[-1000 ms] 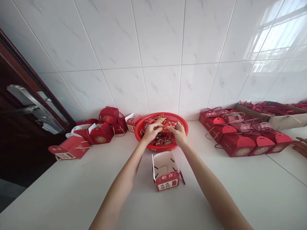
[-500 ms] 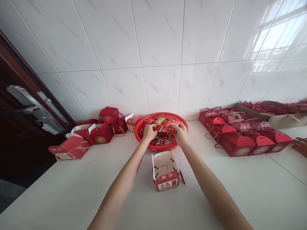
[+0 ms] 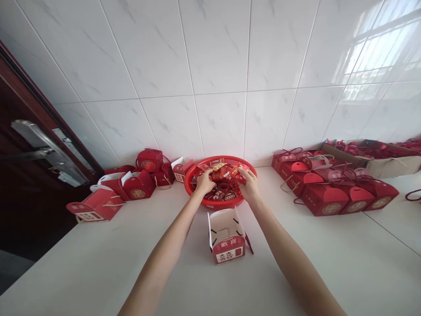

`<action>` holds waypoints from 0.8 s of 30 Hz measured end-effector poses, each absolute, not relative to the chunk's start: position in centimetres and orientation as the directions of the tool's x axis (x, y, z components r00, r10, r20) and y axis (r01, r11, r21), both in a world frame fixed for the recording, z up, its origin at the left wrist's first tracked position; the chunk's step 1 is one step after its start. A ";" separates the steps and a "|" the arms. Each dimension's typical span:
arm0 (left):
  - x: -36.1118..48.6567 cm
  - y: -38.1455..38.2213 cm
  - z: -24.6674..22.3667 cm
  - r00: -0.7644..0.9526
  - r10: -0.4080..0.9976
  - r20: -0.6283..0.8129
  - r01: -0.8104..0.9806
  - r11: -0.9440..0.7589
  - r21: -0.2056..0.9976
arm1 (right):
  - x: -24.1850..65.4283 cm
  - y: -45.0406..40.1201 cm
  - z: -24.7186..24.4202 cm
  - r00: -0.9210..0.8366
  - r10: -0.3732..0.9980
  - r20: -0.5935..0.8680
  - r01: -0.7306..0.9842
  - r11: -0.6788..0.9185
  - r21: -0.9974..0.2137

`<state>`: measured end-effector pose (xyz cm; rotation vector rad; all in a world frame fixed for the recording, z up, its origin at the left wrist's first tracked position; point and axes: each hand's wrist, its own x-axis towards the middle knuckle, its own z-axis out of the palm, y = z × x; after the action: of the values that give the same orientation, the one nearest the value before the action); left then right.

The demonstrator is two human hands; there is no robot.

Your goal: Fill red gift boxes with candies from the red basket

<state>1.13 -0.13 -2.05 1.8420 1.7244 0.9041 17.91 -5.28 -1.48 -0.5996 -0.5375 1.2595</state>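
Observation:
Both my hands are in a red plastic basket (image 3: 223, 205) by the tiled wall, which holds many wrapped candies (image 3: 224, 193) in red and gold. My left hand (image 3: 204, 182), at the basket's left side, has its fingers closed on red-wrapped candy. At the right side, my right hand (image 3: 249, 183) grips red candy packets (image 3: 237, 173) between thumb and fingers. Exactly how many pieces each hand has, I cannot tell. In front of the basket, between my forearms, an open red gift box (image 3: 229, 249) stands upright, its white inside showing.
Several red gift boxes (image 3: 138, 184) stand on the left of the white counter (image 3: 98, 263). More closed red boxes (image 3: 329, 197) are grouped at the right. Behind them lies a cardboard tray (image 3: 388, 166) of red items. A dark door with a metal handle (image 3: 42, 147) is at far left.
My hands have shifted slightly among the candies, with more red packets now raised at my right fingers. Another person's hand at the far right edge has gone out of view.

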 end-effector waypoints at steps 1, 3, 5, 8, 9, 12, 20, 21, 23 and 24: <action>1.1 -0.2 -2.0 -0.008 0.988 0.154 0.664 -0.110 0.740 | 17.9 -5.3 -1.4 0.228 0.973 0.046 -0.708 0.198 -0.678; 1.1 -0.3 -1.9 -0.022 0.987 0.160 0.607 -0.114 0.787 | 17.8 -5.4 -1.3 0.237 0.971 0.036 -0.711 0.198 -0.675; 1.1 -0.3 -2.0 -0.039 0.986 0.163 0.536 -0.117 0.836 | 17.8 -5.5 -1.1 0.242 0.970 0.025 -0.715 0.196 -0.671; 1.3 -0.2 -2.1 -0.067 0.988 0.141 0.396 -0.103 0.913 | 17.8 -5.6 -1.0 0.233 0.972 0.017 -0.719 0.184 -0.671; 1.3 -0.1 -2.2 -0.075 0.989 0.131 0.343 -0.098 0.934 | 17.8 -5.6 -1.0 0.229 0.973 0.019 -0.717 0.182 -0.673; 1.2 0.1 -2.1 -0.090 0.990 0.110 0.200 -0.091 0.976 | 17.8 -5.5 -1.2 0.215 0.976 0.032 -0.709 0.178 -0.682; 0.7 0.1 -2.4 -0.083 0.979 0.184 0.120 -0.174 0.977 | 17.9 -5.5 -1.5 0.170 0.981 0.088 -0.691 0.183 -0.700; 0.7 0.0 -2.4 -0.086 0.975 0.206 0.140 -0.193 0.971 | 17.9 -5.5 -1.5 0.173 0.981 0.085 -0.691 0.183 -0.699; 0.7 -0.1 -2.3 -0.092 0.963 0.254 0.192 -0.233 0.953 | 17.8 -5.5 -1.4 0.181 0.980 0.084 -0.690 0.188 -0.699; 0.8 -0.3 -2.2 -0.086 0.957 0.279 0.221 -0.255 0.942 | 17.8 -5.5 -1.4 0.186 0.979 0.086 -0.689 0.192 -0.699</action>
<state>0.81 -0.28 -2.16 1.5142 1.3129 1.3945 17.82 -5.55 -1.42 -0.5875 -0.6014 1.2744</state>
